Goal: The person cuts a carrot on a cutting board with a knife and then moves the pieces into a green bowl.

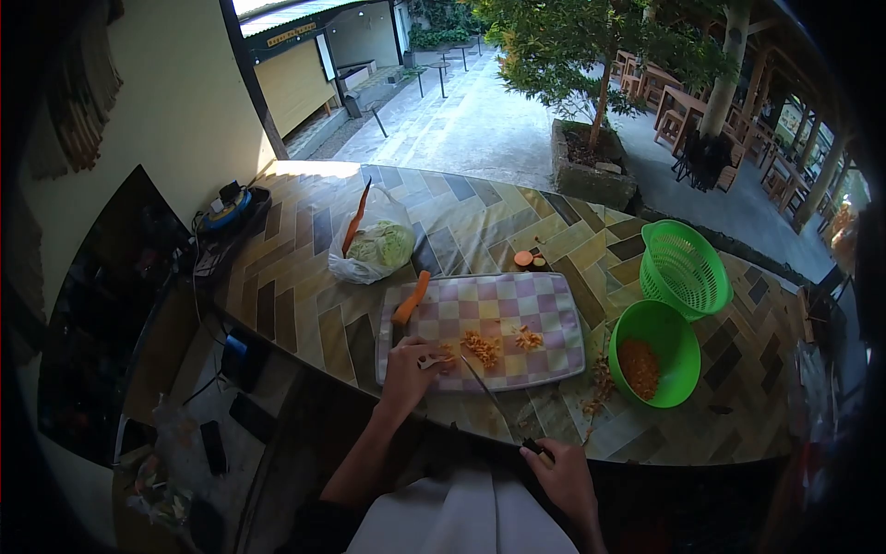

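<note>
My right hand (560, 475) is closed round the dark handle of a knife (482, 383). The blade points up and left over the near edge of a checked pink and white cutting board (544, 314). Its tip is close to a heap of chopped carrot (480, 348). My left hand (411, 371) rests at the board's left near side, fingers closed on a small piece of carrot (445, 360), partly hidden by the fingers. A longer carrot (413, 297) lies on the board's upper left. More chopped bits (529, 339) lie to the right.
A green bowl (681, 374) with orange bits inside stands right of the board, by a green colander (678, 254). Peelings (598, 388) lie between board and bowl. Behind the board are a plastic bag (355, 270) with cabbage (383, 242), a carrot (357, 220) and carrot ends (524, 258).
</note>
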Demonstrator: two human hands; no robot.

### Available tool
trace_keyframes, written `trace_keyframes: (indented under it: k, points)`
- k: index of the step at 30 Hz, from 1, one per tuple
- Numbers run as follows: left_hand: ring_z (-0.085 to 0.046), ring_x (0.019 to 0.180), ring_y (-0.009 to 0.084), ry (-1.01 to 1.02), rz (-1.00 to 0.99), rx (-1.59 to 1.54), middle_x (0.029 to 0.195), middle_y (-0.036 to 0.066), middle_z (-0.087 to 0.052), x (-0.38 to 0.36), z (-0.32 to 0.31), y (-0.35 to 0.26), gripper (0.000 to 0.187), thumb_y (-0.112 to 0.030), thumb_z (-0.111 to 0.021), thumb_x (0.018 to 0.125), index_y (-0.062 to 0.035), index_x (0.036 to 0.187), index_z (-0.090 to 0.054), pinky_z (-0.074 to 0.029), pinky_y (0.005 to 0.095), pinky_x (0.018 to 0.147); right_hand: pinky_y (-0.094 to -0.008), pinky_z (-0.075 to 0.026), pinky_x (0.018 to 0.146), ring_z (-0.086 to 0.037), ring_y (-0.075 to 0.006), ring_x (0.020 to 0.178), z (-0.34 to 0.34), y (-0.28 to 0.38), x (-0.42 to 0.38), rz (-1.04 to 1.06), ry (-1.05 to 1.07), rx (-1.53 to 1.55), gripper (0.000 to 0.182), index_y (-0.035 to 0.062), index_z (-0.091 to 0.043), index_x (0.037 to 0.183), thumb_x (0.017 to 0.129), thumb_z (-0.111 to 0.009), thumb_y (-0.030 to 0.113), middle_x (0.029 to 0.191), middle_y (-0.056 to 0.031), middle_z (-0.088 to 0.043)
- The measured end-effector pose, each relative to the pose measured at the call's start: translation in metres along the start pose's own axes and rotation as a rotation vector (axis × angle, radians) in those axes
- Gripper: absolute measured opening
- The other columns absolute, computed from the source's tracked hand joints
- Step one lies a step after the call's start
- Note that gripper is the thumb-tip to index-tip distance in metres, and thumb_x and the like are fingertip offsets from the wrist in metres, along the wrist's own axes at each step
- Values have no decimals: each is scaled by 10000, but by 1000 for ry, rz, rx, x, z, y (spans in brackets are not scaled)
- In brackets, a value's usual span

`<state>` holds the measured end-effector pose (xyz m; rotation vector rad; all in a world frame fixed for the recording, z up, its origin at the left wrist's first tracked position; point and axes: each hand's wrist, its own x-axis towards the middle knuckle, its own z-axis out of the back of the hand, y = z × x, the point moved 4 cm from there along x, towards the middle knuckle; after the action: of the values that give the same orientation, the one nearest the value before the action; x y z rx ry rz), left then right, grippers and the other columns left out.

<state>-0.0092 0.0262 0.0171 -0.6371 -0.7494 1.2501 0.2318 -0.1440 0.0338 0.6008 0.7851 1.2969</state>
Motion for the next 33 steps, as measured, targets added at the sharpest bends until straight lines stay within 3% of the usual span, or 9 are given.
trace_keyframes:
  k: [3,18,24,30,33]
  points:
    - [-648,859,233,-6,-124,36,918,119,-712,1,4,10,233,-114,-839,722,-56,940,-781,-524,352,768,-439,-527,701,-683,-428,819,3,4,0,-28,11,1,433,-91,-687,1024,909,-689,327,844,-294,-675]
    - [-670,804,240,132,-31,3,876,142,-700,-5,8,8,148,-48,-785,772,-19,915,-763,-542,337,748,-433,-535,717,-682,-435,849,-1,1,4,-35,40,14,432,-79,-692,1027,908,-689,336,871,-297,-677]
    - [-657,725,206,100,-172,51,862,118,-698,-5,4,7,175,-155,-814,792,-31,904,-761,-533,318,703,-432,-534,704,-680,-438,830,-1,0,5,-19,36,13,431,-82,-692,1025,909,-688,334,848,-299,-673]
    - [-625,675,188,50,-98,33,839,98,-692,-2,-5,11,219,-178,-849,749,-35,888,-758,-518,314,668,-437,-523,682,-676,-439,808,0,1,4,-20,37,19,431,-83,-688,1027,912,-683,332,826,-297,-668]
    - [-625,766,219,22,-70,20,835,104,-681,-1,-3,9,197,-143,-838,742,-15,861,-747,-517,346,719,-440,-519,673,-676,-437,797,1,4,4,-24,41,4,429,-82,-687,1028,913,-682,331,820,-295,-667]
